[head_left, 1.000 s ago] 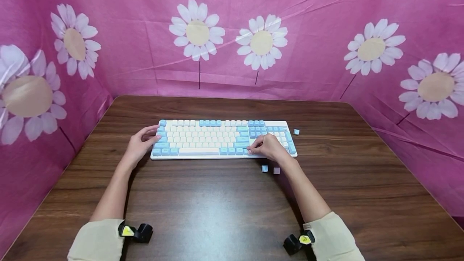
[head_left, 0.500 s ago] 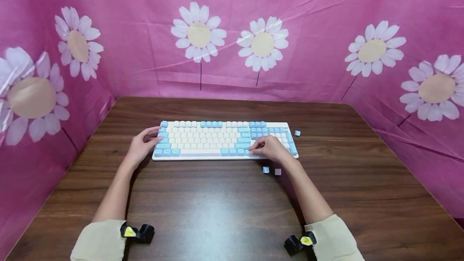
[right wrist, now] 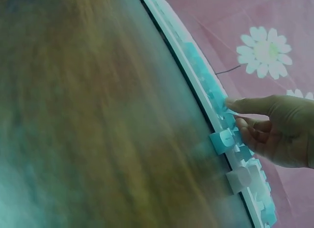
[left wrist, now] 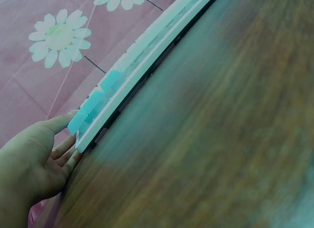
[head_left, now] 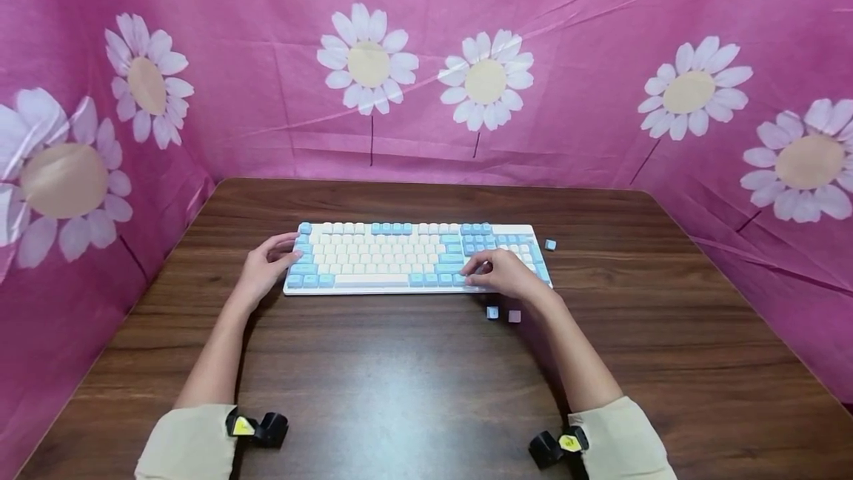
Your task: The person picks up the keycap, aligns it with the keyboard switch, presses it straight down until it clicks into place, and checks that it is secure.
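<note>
A white and light-blue keyboard (head_left: pixel 370 270) lies flat on the brown table. At its left end my left hand (head_left: pixel 262 271) holds the edge, the thumb on top by the blue keys and the other fingers at the side. My right hand (head_left: pixel 504 273) is over the right part, around the arrow keys. In the right wrist view its thumb and fingertip pinch a small blue keycap (right wrist: pixel 228 121) low on the keyboard. The palm and wrist hide part of the number pad. In front of the keyboard lie a loose blue keycap (head_left: pixel 492 312) and a pale pink keycap (head_left: pixel 514 316).
One more loose blue keycap (head_left: pixel 550 245) sits just off the keyboard's right end. The wooden table (head_left: pixel 400 376) stretches toward me, and a pink cloth with daisies (head_left: pixel 426 139) hangs around its back and sides. Black wrist cameras (head_left: pixel 272 430) are strapped at both sleeves.
The whole scene shifts slightly to the right in the head view. Both hands stay at the same places on the keyboard, and the loose keycaps have not moved.
</note>
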Demonstrator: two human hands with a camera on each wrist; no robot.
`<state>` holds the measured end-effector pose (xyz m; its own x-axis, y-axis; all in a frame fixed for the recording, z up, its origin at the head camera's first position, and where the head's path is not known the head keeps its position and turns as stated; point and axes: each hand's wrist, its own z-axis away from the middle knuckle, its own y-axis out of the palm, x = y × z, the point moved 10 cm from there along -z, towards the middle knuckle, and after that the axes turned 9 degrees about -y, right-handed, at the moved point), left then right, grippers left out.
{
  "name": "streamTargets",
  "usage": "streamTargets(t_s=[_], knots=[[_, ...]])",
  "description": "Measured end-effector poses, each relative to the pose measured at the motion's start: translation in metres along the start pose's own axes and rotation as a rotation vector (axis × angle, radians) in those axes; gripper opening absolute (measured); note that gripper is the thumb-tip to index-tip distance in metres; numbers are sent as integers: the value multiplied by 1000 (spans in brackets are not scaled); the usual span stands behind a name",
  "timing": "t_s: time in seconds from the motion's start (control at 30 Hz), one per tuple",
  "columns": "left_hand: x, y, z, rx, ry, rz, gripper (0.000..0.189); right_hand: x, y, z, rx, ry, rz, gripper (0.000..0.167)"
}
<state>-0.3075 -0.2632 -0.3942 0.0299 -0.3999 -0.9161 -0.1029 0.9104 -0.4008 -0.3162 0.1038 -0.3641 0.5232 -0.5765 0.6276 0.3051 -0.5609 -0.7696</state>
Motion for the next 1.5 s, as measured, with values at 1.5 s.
streamTargets(t_s=[1.5], knots=[[-2, 0, 2, 2, -27, 13, 45, -4, 1, 53, 125, -106, -101, 16]])
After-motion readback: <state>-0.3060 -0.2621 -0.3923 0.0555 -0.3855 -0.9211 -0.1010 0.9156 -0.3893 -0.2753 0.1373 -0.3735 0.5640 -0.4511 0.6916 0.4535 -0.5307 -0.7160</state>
